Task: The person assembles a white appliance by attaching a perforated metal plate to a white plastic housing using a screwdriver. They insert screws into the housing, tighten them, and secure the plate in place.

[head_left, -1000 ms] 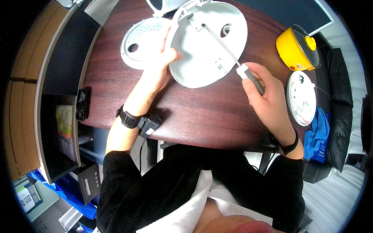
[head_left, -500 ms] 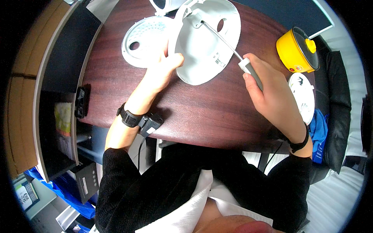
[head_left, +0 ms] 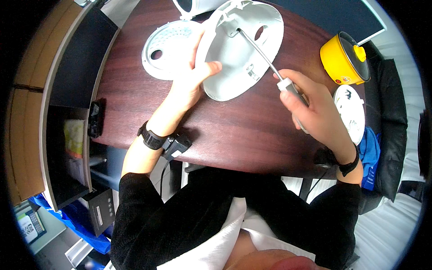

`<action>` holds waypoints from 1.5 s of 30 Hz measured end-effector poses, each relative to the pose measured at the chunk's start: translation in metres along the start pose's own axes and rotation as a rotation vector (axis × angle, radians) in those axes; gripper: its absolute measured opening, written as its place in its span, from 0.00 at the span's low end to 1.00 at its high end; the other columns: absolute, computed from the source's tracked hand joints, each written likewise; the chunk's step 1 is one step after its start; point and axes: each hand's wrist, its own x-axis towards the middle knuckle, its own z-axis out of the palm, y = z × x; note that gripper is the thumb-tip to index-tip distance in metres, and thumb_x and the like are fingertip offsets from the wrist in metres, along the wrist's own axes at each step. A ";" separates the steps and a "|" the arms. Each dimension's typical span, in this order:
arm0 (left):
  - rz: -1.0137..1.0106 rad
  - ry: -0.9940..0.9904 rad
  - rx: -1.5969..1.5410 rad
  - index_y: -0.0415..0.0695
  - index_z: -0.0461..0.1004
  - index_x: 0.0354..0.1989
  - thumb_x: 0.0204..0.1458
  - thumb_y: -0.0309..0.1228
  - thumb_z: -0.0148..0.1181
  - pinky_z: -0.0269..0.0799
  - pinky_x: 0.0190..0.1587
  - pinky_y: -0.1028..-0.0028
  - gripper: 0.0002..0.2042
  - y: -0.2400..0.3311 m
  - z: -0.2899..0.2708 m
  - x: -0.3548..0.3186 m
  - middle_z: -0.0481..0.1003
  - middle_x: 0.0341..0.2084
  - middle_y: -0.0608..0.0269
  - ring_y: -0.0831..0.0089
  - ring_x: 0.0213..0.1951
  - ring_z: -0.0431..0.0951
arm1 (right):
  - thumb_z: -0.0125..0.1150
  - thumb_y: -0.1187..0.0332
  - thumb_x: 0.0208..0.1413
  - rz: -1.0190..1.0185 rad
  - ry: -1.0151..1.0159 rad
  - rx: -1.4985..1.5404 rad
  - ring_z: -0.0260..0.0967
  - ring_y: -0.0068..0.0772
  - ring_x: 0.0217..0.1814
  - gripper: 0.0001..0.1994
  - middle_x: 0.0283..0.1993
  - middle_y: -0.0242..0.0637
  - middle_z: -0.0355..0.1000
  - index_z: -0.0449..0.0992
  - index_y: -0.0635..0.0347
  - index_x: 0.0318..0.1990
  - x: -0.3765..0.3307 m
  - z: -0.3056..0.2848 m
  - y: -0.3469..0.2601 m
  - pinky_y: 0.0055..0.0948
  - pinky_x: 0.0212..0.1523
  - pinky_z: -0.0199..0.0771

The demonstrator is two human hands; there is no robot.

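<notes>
My left hand (head_left: 193, 78) grips the near-left rim of a white oval plastic shell (head_left: 229, 76), its thumb over the edge and its hollow inside facing me. In my right hand (head_left: 315, 101) is a screwdriver (head_left: 265, 56) with a grey and white handle and a long metal shaft. The shaft slants up and left into the shell, its tip at a small hole near the far end. Left of the shell, partly behind my left hand, lies a round white perforated plate (head_left: 168, 38) with a dark hole in it. Another white part (head_left: 198, 6) stands at the far edge.
At the right stands a yellow electric pot (head_left: 337, 58) with a dark lid. Nearer lies a white dish (head_left: 348, 110) with small dark pieces, beside blue cloth (head_left: 371, 148). A dark shelf unit (head_left: 67, 90) borders the brown table (head_left: 243, 135) on the left.
The shell has shifted slightly right and toward me with my left hand. My right hand has changed its hold on the screwdriver handle, the fingers now more spread around it.
</notes>
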 end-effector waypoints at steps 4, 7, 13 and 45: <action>0.050 -0.048 -0.047 0.46 0.49 0.65 0.41 0.27 0.57 0.65 0.52 0.70 0.39 -0.003 -0.003 0.005 0.61 0.53 0.57 0.69 0.53 0.63 | 0.38 0.62 0.64 0.158 -0.034 0.292 0.57 0.12 0.15 0.16 0.21 0.25 0.62 0.71 0.63 0.46 0.000 0.004 0.004 0.12 0.15 0.57; 0.086 -0.044 -0.024 0.46 0.47 0.66 0.41 0.29 0.57 0.65 0.52 0.70 0.39 -0.007 -0.008 0.005 0.60 0.54 0.57 0.69 0.54 0.63 | 0.37 0.60 0.65 0.287 -0.172 0.545 0.56 0.11 0.15 0.17 0.21 0.26 0.61 0.70 0.63 0.42 0.006 -0.002 0.005 0.12 0.15 0.57; 0.096 -0.025 0.025 0.43 0.46 0.66 0.38 0.28 0.53 0.62 0.55 0.71 0.40 -0.008 -0.008 0.002 0.60 0.55 0.57 0.69 0.56 0.62 | 0.34 0.55 0.65 0.295 -0.168 0.792 0.54 0.14 0.13 0.18 0.19 0.27 0.59 0.66 0.59 0.36 0.008 0.023 0.018 0.14 0.14 0.57; 0.180 0.034 0.053 0.42 0.46 0.65 0.38 0.25 0.51 0.64 0.52 0.68 0.40 -0.002 -0.004 0.004 0.61 0.50 0.57 0.69 0.50 0.65 | 0.44 0.58 0.63 0.084 -0.192 0.163 0.53 0.13 0.10 0.16 0.15 0.23 0.58 0.69 0.61 0.34 0.029 -0.024 0.021 0.15 0.10 0.52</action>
